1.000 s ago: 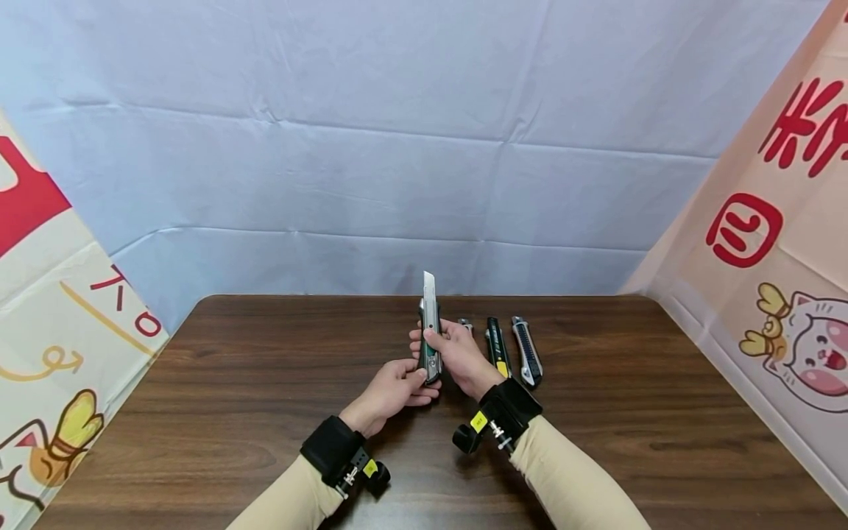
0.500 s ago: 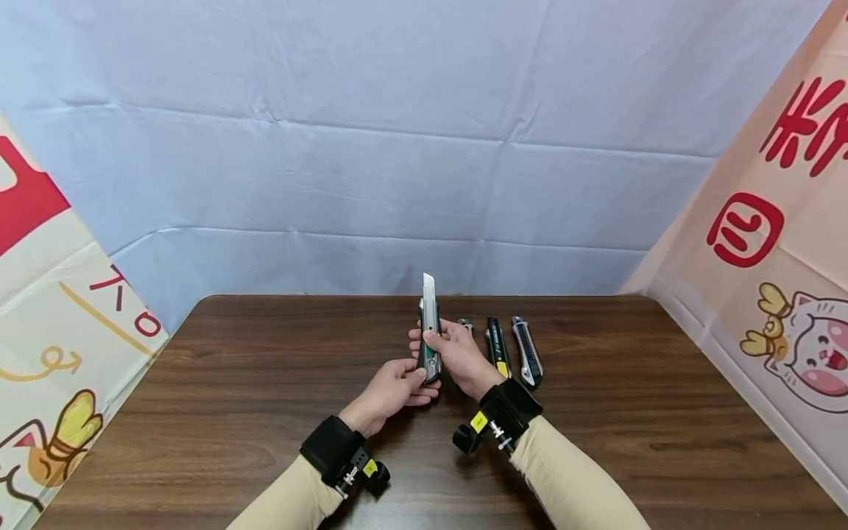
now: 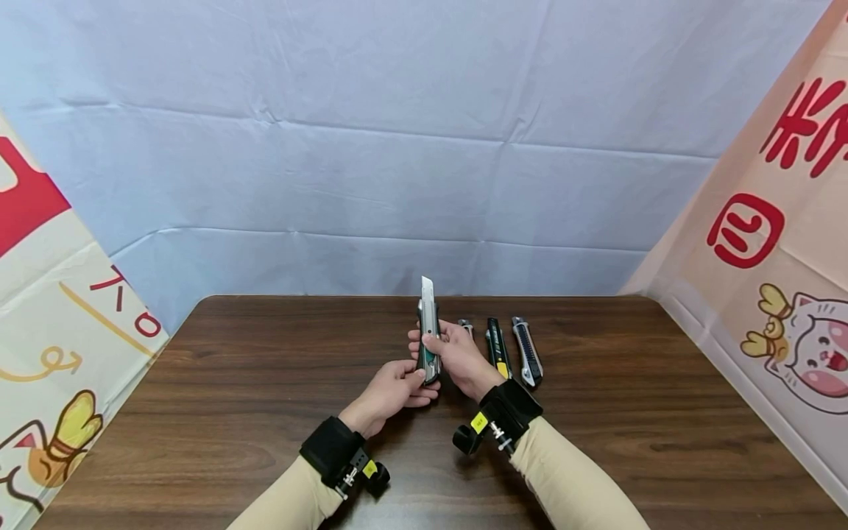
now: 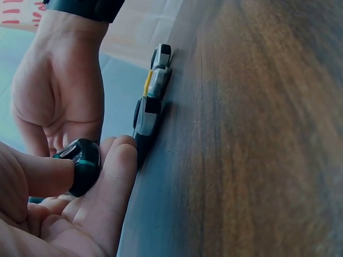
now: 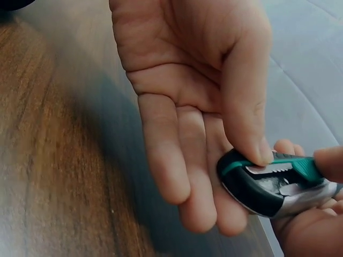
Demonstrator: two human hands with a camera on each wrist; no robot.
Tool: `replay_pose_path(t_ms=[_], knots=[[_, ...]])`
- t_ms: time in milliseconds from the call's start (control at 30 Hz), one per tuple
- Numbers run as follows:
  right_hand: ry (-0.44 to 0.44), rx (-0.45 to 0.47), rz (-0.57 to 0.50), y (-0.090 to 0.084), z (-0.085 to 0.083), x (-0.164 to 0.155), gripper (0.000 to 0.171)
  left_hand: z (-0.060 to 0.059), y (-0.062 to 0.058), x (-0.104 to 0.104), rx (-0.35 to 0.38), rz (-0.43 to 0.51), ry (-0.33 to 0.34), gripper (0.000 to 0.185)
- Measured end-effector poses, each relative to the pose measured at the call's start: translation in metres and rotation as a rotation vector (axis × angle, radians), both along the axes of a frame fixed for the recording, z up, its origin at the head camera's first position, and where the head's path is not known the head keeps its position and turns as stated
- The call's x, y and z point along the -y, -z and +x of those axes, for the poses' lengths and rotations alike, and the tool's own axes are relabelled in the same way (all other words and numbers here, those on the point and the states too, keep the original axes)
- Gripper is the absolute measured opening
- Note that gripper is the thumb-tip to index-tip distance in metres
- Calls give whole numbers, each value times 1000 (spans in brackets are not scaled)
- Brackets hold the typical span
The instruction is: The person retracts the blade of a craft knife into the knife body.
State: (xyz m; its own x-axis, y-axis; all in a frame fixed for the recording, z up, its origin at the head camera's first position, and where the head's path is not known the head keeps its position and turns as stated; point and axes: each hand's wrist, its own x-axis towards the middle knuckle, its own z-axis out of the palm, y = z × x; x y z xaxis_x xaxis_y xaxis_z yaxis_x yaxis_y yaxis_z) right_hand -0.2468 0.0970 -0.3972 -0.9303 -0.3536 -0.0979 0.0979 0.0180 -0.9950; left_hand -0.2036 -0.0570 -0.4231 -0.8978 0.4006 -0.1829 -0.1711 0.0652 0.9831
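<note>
A utility knife (image 3: 430, 362) with a black, silver and green handle stands tilted up between my hands, its long blade (image 3: 428, 302) out and pointing away. My left hand (image 3: 391, 390) pinches the handle's near end, thumb on top and fingers beneath. Farther up, my right hand (image 3: 464, 361) grips the handle, thumb on its upper face. In the right wrist view the right thumb (image 5: 331, 163) touches the green slider (image 5: 306, 169), while the left thumb (image 5: 256, 142) presses near the rounded end. The left wrist view shows the dark handle end (image 4: 86, 166); the blade is hidden there.
Right of the hands lie a black-and-yellow utility knife (image 3: 498, 346) and a grey-and-black one (image 3: 526, 352). Another knife (image 3: 467, 325) is mostly hidden behind the right hand. The brown wooden table (image 3: 265, 353) ends at a pale cloth backdrop (image 3: 371, 184).
The blade tip sits slightly lower, and the right thumb has slid a little toward the near end of the knife. Both hands otherwise keep their places.
</note>
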Motion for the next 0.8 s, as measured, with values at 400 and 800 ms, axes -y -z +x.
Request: replay_pose_path(t_ms=[400,800], knots=[[11,49,-23,-5,-2,-1,40,-1,0,2,32,49,17,40],[17,31,-24,-10,-4,1,47,0,-1,4,36,96,-10,40]])
